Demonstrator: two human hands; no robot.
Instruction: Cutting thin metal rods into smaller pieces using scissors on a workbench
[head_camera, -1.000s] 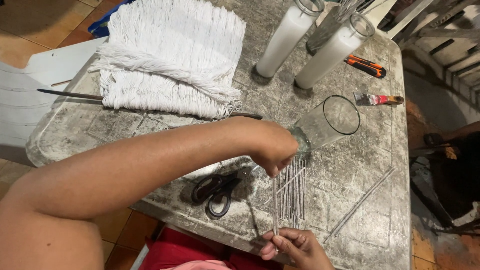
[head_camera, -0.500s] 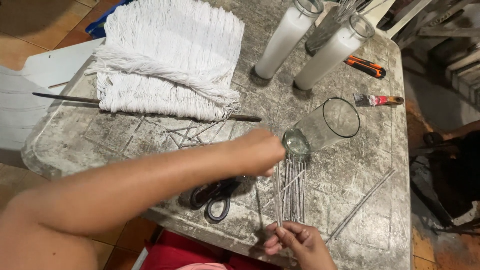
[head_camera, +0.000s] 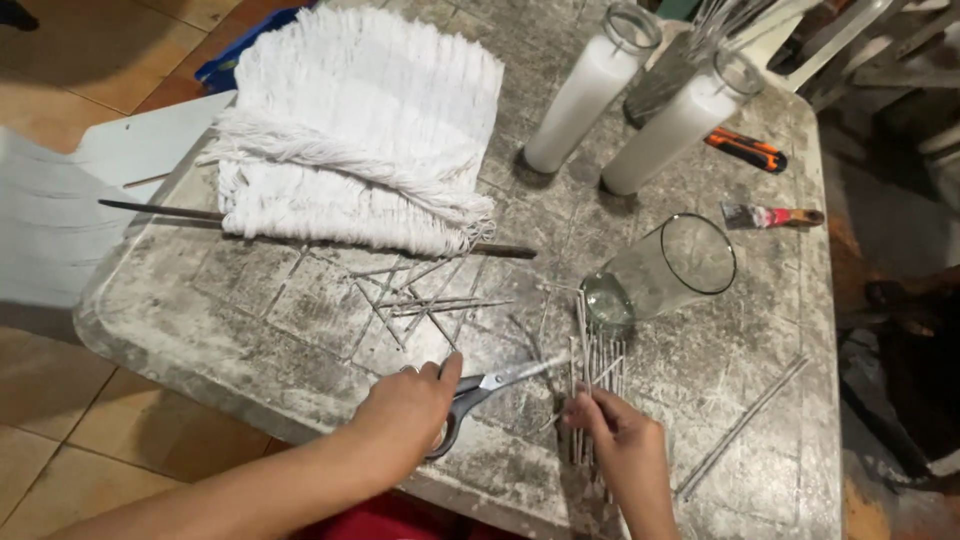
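My left hand (head_camera: 408, 408) grips a pair of scissors (head_camera: 487, 390) near the table's front edge, blades pointing right toward a bundle of thin grey sticks (head_camera: 592, 380). My right hand (head_camera: 612, 430) pinches the near ends of those sticks, which lie flat on the table. Just beyond the bundle an empty clear glass jar (head_camera: 665, 275) lies on its side. More loose thin sticks (head_camera: 420, 300) are scattered left of the jar.
A worn grey table (head_camera: 250, 330) holds a pile of white string fringe on a dark rod (head_camera: 350, 150), two tall white candles in glass (head_camera: 590, 90) (head_camera: 680, 120), an orange utility knife (head_camera: 745, 150) and a small scraper (head_camera: 770, 215). Tiled floor lies at left.
My left hand has drawn back from the jar's base to the front edge and picked up the scissors that lay there. The right hand has moved up onto the stick bundle.
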